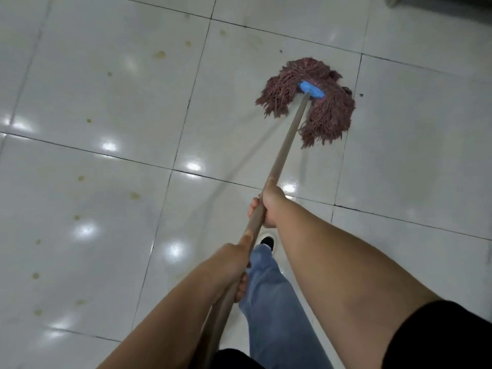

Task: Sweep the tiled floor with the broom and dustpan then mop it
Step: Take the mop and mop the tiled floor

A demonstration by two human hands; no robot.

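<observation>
One mop point(308, 102) lies on the tiled floor point(106, 102), far out in front of the person. Its head is a bunch of reddish-brown strings spread flat, with one blue clamp point(311, 89) in the middle. One long wooden handle point(286, 150) slants back from the clamp to two hands. The right hand point(269, 203) wraps tight around the handle higher up. The left hand point(234, 259) wraps around it lower down, nearer the body. One leg in blue jeans point(271, 302) ends in one dark shoe point(267, 242). Many small yellow-brown spots point(159, 54) dot the white tiles on the left.
</observation>
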